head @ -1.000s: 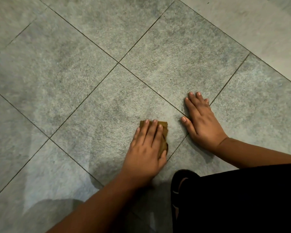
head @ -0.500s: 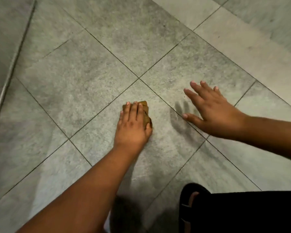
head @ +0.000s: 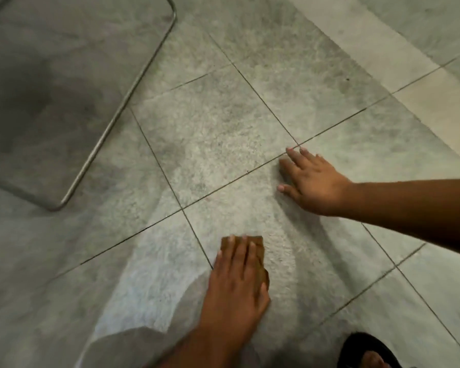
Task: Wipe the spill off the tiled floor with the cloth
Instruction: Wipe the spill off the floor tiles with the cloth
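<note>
A folded brown cloth (head: 259, 248) lies flat on the grey tiled floor (head: 218, 134), low in the middle of the view. My left hand (head: 237, 285) presses down on it with straight fingers, covering most of it. My right hand (head: 312, 181) is spread out over the floor to the upper right of the cloth, fingers straight, at a crossing of grout lines. I cannot make out a distinct spill; the tile between the hands looks pale and shiny.
A bent metal tube frame (head: 122, 104) rests on the floor at the upper left. A foot in a black sandal (head: 367, 353) shows at the bottom right corner. Paler tiles (head: 383, 41) run along the upper right.
The view has shifted, bringing the metal frame in at the upper left. My left hand with the cloth has slid back toward me. My right hand, lifted a moment ago, has moved forward and lowered.
</note>
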The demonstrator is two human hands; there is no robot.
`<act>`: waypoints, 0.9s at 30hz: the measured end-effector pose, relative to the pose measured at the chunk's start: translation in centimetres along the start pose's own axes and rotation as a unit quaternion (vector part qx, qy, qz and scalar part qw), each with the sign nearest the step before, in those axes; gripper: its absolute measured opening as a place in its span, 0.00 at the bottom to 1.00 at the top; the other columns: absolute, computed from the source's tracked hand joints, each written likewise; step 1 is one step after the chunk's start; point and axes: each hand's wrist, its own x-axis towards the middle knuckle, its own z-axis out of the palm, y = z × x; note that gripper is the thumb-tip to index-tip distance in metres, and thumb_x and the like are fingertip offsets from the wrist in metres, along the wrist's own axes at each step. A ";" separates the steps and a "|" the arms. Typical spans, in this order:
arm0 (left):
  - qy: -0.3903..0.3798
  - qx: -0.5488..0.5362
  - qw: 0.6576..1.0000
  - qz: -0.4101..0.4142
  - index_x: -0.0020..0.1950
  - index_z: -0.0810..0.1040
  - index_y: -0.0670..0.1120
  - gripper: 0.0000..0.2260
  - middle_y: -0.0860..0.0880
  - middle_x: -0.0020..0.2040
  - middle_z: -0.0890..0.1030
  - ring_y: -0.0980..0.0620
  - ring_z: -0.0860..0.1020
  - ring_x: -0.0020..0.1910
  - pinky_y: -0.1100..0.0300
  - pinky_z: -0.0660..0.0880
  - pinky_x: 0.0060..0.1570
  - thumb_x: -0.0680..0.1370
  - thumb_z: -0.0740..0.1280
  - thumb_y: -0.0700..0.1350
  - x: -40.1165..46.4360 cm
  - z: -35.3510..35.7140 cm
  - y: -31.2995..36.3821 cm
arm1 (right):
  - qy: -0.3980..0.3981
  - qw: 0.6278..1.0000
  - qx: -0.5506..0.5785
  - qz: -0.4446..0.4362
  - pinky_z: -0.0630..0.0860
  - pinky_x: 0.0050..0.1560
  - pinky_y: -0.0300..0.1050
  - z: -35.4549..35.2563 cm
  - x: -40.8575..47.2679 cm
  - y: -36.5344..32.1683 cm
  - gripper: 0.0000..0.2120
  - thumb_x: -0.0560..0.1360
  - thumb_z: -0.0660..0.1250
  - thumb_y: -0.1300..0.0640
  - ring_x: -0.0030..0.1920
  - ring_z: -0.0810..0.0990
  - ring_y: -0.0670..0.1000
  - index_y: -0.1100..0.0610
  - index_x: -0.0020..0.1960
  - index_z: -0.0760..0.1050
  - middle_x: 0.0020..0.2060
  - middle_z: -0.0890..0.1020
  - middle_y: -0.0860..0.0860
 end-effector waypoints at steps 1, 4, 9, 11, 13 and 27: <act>-0.004 -0.004 1.000 0.015 0.71 0.73 0.41 0.31 0.41 0.73 0.70 0.40 0.66 0.74 0.46 0.62 0.67 0.72 0.62 0.55 -1.1 0.6 0.3 | 0.009 0.999 0.022 0.028 0.43 0.78 0.57 1.7 0.5 -0.9 0.35 0.81 0.47 0.37 0.79 0.42 0.58 0.54 0.81 0.46 0.80 0.44 0.55; 0.009 0.001 0.999 0.039 0.70 0.75 0.41 0.31 0.42 0.72 0.72 0.41 0.69 0.72 0.46 0.65 0.64 0.70 0.64 0.56 -2.1 1.3 -0.1 | 0.074 0.991 0.082 0.081 0.37 0.77 0.58 5.5 1.1 -3.4 0.35 0.81 0.42 0.37 0.79 0.38 0.58 0.54 0.81 0.42 0.80 0.41 0.54; 0.055 0.000 0.998 -0.030 0.72 0.71 0.41 0.30 0.41 0.73 0.70 0.40 0.66 0.74 0.44 0.65 0.71 0.74 0.60 0.55 3.5 -0.4 -3.3 | 0.157 0.978 0.092 0.106 0.37 0.77 0.57 7.8 1.1 -4.3 0.34 0.81 0.42 0.37 0.79 0.38 0.55 0.54 0.81 0.44 0.80 0.44 0.53; 0.071 0.001 0.995 -0.072 0.75 0.67 0.41 0.30 0.40 0.75 0.66 0.40 0.61 0.76 0.46 0.57 0.74 0.77 0.56 0.56 6.9 -2.1 -5.1 | 0.163 0.977 0.091 0.105 0.37 0.77 0.57 7.8 1.1 -4.2 0.34 0.81 0.42 0.37 0.79 0.38 0.55 0.53 0.81 0.44 0.80 0.44 0.52; 0.042 -0.004 0.993 -0.107 0.79 0.57 0.43 0.30 0.42 0.79 0.56 0.43 0.51 0.79 0.50 0.47 0.76 0.80 0.54 0.56 9.9 -3.8 -6.8 | 0.174 0.974 0.101 0.102 0.37 0.78 0.56 7.7 1.1 -4.3 0.34 0.81 0.43 0.37 0.79 0.38 0.54 0.54 0.81 0.44 0.80 0.45 0.52; 0.020 0.001 0.999 -0.046 0.76 0.64 0.42 0.31 0.42 0.77 0.63 0.42 0.57 0.78 0.47 0.58 0.73 0.78 0.55 0.57 3.1 -1.6 -6.1 | 0.191 0.969 0.118 0.102 0.40 0.78 0.56 8.1 1.1 -4.1 0.34 0.80 0.44 0.36 0.79 0.39 0.52 0.52 0.81 0.46 0.80 0.47 0.51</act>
